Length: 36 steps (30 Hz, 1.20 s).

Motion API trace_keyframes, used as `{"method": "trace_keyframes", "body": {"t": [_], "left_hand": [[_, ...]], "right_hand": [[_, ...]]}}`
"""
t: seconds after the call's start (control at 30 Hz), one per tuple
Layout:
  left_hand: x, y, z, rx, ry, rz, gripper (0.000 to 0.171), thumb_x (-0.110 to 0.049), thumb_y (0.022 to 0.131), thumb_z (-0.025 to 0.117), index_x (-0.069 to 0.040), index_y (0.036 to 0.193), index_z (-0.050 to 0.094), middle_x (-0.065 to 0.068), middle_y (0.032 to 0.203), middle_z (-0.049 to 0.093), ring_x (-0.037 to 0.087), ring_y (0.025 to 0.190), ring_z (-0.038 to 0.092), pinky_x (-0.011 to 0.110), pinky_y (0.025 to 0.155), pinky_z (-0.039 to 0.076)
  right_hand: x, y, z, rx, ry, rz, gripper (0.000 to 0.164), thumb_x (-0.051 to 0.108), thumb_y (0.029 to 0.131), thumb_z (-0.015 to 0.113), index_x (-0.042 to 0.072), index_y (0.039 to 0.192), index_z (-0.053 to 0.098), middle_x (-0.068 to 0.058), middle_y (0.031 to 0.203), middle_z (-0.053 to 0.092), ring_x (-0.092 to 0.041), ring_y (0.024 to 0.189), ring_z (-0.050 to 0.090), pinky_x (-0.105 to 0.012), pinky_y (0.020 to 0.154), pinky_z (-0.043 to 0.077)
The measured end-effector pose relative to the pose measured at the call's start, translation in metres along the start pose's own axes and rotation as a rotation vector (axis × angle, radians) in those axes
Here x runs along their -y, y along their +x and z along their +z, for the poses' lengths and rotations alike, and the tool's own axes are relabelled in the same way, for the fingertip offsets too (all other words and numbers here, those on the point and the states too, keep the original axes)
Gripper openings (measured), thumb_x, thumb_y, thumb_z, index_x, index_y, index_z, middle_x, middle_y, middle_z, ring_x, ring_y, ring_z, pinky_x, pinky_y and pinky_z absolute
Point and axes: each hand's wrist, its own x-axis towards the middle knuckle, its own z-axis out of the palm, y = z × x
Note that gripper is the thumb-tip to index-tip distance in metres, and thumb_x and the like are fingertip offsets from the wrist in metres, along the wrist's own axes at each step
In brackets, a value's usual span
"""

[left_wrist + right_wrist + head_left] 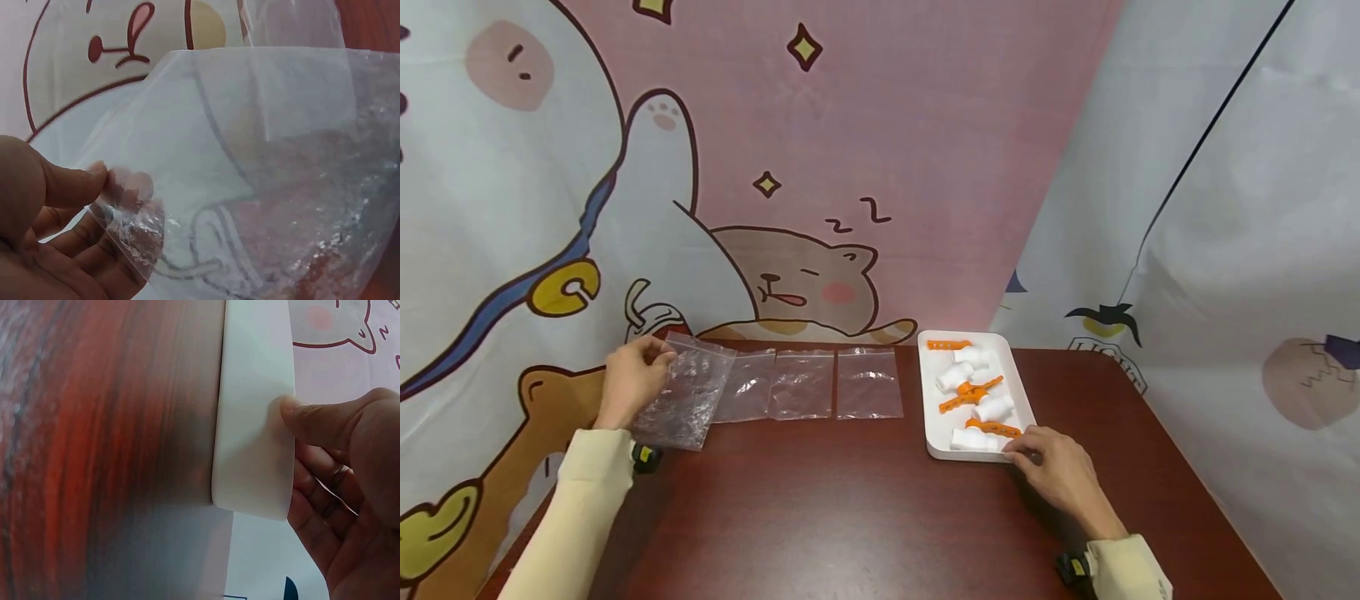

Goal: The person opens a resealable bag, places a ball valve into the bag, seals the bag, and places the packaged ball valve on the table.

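My left hand [634, 379] pinches the corner of a clear zip bag [688, 396] at the table's left; in the left wrist view, the thumb lies against the film and the fingers show through it. The bag is crinkled and overlaps the nearest of three flat clear bags [868, 387] lying in a row. At the right, my right hand [1063, 471] grips the near right corner of a white tray [932, 429], thumb on its rim. Inside lie several white plastic pipe fittings [955, 377] and several orange perforated pieces [995, 427].
A dark red-brown wooden table [820, 517] carries everything. Behind it hangs a cartoon-printed cloth [925, 167], which also runs down the right side. A dark wrist device [645, 458] sits at the left sleeve, another [1072, 569] at the right.
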Motion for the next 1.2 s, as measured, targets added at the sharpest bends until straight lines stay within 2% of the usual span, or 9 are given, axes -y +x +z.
{"method": "trace_keyframes", "body": {"t": [0.23, 0.57, 0.7, 0.83, 1.2], "left_hand": [[-0.017, -0.008, 0.012, -0.029, -0.021, 0.105, 0.013, -0.011, 0.102, 0.061, 0.000, 0.102, 0.067, 0.020, 0.084, 0.068, 0.018, 0.057, 0.052, 0.028, 0.048, 0.041], [-0.039, -0.017, 0.027, -0.047, -0.053, 0.195, 0.006, -0.009, 0.098, 0.066, -0.005, 0.096, 0.070, 0.012, 0.075, 0.068, 0.018, 0.063, 0.052, 0.027, 0.056, 0.040], [-0.047, -0.020, 0.033, -0.037, -0.090, 0.239, 0.005, -0.007, 0.098, 0.066, -0.004, 0.095, 0.070, 0.011, 0.074, 0.068, 0.015, 0.062, 0.053, 0.025, 0.053, 0.041], [-0.058, -0.024, 0.037, -0.007, -0.115, 0.256, 0.004, -0.006, 0.098, 0.066, -0.005, 0.096, 0.069, 0.012, 0.076, 0.071, 0.015, 0.062, 0.057, 0.025, 0.052, 0.043], [-0.089, -0.037, 0.052, 0.056, -0.207, 0.289, 0.004, -0.007, 0.099, 0.067, -0.005, 0.098, 0.070, 0.015, 0.083, 0.073, 0.024, 0.067, 0.069, 0.025, 0.056, 0.051]], "right_hand": [[0.000, -0.001, 0.000, -0.001, 0.003, -0.004, 0.014, 0.022, 0.080, 0.088, 0.030, 0.083, 0.077, 0.016, 0.073, 0.053, -0.003, 0.063, 0.041, -0.024, 0.055, 0.031], [0.000, -0.002, 0.001, -0.030, 0.013, -0.028, 0.016, 0.019, 0.078, 0.089, 0.031, 0.081, 0.077, 0.018, 0.073, 0.054, -0.001, 0.062, 0.040, -0.022, 0.054, 0.030], [-0.001, -0.002, 0.001, -0.036, 0.008, -0.039, 0.017, 0.020, 0.078, 0.089, 0.031, 0.082, 0.077, 0.018, 0.074, 0.054, -0.001, 0.063, 0.041, -0.023, 0.055, 0.031], [-0.001, 0.000, 0.000, -0.033, 0.005, -0.036, 0.017, 0.020, 0.079, 0.089, 0.032, 0.083, 0.077, 0.017, 0.075, 0.056, -0.002, 0.065, 0.042, -0.024, 0.056, 0.033], [0.002, -0.001, -0.002, -0.032, -0.003, -0.034, 0.017, 0.019, 0.078, 0.089, 0.030, 0.081, 0.077, 0.017, 0.075, 0.057, -0.002, 0.063, 0.042, -0.024, 0.055, 0.032]]}}
